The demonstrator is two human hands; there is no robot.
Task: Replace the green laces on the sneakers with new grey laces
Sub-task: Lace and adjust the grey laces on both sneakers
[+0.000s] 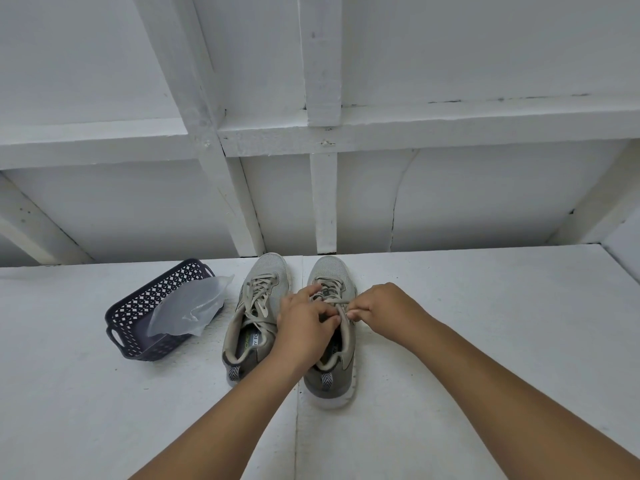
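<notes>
Grey-green sneakers side by side on white table, toes away. Right hand pinches lace at top eyelets of right sneaker; left hand curled over tongue, fingertips on same lace. Left sneaker fully laced. Dark basket with clear bag well left. Risk, judged: one-sided pull drags shoe or jams lace in eyelet.
</notes>
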